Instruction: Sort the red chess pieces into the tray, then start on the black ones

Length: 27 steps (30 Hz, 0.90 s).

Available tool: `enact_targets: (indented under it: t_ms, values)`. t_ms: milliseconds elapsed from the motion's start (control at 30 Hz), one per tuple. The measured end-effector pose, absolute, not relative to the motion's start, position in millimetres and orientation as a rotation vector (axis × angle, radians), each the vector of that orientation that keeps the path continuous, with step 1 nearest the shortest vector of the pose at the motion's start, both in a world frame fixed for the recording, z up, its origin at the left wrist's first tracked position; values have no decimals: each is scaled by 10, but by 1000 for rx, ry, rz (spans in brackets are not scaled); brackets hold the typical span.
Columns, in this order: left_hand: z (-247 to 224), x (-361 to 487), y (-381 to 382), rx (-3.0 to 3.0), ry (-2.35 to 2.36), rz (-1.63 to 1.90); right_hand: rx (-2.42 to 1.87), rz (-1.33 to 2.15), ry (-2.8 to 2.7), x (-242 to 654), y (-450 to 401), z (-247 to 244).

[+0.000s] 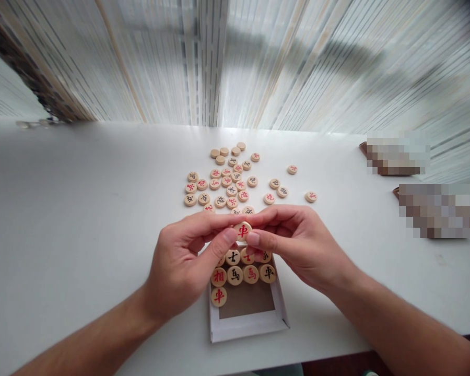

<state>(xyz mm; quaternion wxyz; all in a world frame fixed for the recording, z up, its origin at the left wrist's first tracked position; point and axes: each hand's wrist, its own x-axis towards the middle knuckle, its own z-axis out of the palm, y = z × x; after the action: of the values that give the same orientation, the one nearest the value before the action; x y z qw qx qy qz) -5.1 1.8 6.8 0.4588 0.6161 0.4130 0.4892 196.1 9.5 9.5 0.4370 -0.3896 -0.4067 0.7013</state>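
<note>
Between the fingertips of my left hand (190,253) and my right hand (297,245) is a round wooden xiangqi piece (243,231) with a red character facing me. Both hands pinch it from the sides, just above the far part of an open white box (250,328). Inside the box, round pieces lie in rows with black and red characters, among them a black piece (267,273) at the right and a lone red piece (219,296) in the nearest row. My hands and fingers hide the box's far end.
Many loose pieces (226,180) are scattered on the white table (102,219) beyond my hands, a few face down at the back. Two blurred-out framed objects (395,156) stand at the right. Striped curtains (250,68) hang behind the table.
</note>
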Motion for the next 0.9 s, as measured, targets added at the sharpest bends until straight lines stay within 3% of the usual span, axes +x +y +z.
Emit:
enact_targets:
  t_ms: [600, 900]
  values:
    - [-115, -88, 15, 1745, 839, 1239, -959, 1825, -970, 1988, 84, 68]
    - [-126, -72, 25, 1545, 854, 1270, -889, 1724, -1036, 1954, 78, 85]
